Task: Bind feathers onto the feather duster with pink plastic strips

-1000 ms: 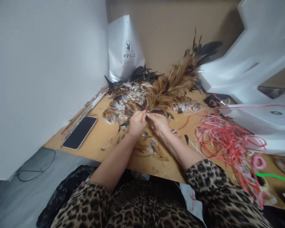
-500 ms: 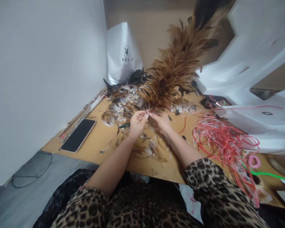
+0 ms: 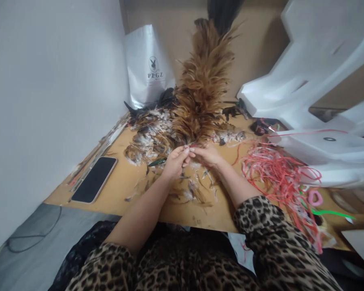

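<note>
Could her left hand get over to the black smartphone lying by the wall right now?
Probably yes: the bare wooden tabletop between left hand and black smartphone holds only stray feathers, but it would have to release the brown feather bundle.

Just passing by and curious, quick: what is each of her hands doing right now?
Left hand: closed, pinching the base of the upright brown feather bundle.
Right hand: closed, fingertips gripping the same base, by a bit of red cord.

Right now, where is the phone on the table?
In the head view the phone lies flat, face up, on the table's left part near the wall, left of the left hand and the loose feathers.
</note>
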Motion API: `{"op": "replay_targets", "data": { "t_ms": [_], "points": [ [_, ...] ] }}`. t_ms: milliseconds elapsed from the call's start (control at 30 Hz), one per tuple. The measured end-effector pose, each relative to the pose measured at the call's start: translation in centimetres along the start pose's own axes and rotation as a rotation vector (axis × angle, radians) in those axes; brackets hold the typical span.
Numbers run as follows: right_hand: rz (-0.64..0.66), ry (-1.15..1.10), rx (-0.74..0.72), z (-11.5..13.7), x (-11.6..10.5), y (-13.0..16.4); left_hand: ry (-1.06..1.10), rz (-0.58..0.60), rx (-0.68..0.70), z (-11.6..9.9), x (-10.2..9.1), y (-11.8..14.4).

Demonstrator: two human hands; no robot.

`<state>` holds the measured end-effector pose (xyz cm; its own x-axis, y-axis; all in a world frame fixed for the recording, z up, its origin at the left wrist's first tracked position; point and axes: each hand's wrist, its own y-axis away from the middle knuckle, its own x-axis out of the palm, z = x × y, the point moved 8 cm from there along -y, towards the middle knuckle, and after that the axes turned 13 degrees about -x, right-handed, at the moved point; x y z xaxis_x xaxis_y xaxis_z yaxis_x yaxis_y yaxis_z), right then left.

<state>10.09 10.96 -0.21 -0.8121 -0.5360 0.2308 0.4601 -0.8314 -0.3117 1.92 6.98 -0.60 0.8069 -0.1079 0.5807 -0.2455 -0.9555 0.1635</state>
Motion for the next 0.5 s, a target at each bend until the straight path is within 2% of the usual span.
{"op": "replay_targets", "data": {
  "t_ms": [167,267,400,500],
  "points": [
    [-0.187,0.206,-0.087,0.7,-0.4,-0.5,0.01,-0.191,0.064,-0.2,-1.9,-0.5],
    [-0.253,0.292,-0.06,1.2,-0.2,-0.3,-0.001,-0.254,0.09,-0.2,-2.5,-0.7],
    [-0.093,0.276,0.138,0.1,-0.3,0.1,-0.017,-0.245,0.096,-0.2,-2.7,-1.0],
    [-0.03,0.343,0.263,-0.4,-3.1,0.4,0.019,-0.224,0.075,-0.4,-2.9,-1.4]
  ]
}}
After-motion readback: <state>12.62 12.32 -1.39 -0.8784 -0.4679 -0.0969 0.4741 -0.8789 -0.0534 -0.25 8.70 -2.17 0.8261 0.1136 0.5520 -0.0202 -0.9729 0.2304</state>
